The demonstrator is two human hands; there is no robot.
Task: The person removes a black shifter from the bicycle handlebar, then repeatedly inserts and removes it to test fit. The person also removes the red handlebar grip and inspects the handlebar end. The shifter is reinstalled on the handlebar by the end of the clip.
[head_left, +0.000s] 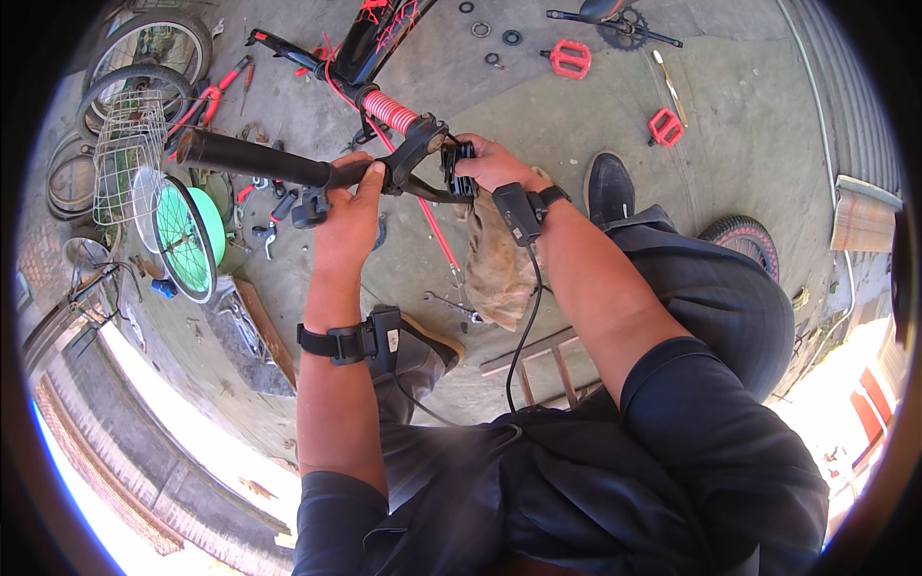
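The bicycle frame [370, 38] lies on the concrete beyond both hands. The black handlebar [252, 158] extends leftward from the left hand [348, 216], which is closed around the bar beside the clamp [415, 152]. The right hand [495, 165] is closed on a small black part [458, 171] just right of the clamp. A tan rag [495, 269] hangs below the right wrist.

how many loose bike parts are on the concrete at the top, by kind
red pedals: 2
crankset with chainring: 1
small rings or washers: 4
total: 7
The left hand grips the handlebar; the right hand holds a black part at its end.
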